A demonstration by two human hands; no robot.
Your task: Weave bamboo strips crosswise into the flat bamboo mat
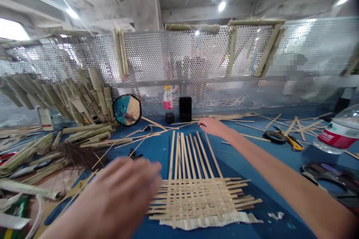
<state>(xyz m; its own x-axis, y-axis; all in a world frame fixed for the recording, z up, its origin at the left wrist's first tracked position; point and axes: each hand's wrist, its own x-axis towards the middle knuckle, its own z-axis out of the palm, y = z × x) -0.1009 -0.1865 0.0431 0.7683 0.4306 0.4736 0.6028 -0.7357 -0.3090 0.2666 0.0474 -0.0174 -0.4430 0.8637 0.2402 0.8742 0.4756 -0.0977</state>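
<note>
Head view: a person's two bare hands work over a blue counter (153,147) strewn with thin, pale strips. In front of the person, near the bottom centre, lies a partly woven mat (198,196). Its near part is a close over-and-under weave, with strip ends jutting out on both sides; beyond it, long unwoven strips (185,155) fan away towards the back. A ragged white band (241,217) runs along the near edge.

The left hand (123,190), blurred, hovers at the mat's left side, palm down, fingers together and slightly bent. Nothing shows in it, though its underside is hidden. The right hand (215,127) stretches out past the far ends of the unwoven strips, its fingers loosely curled close to loose strips (238,117) at the back of the counter. Whether it has hold of one cannot be told.

The step in hand appears to be a pause between woven rows, perhaps reaching for a strip. Another row would call for a strip pinched by one end and threaded crosswise, alternately over and under the long ones, while the other hand steadies the weave.

To the right lie yellow-handled scissors (295,143).
</note>
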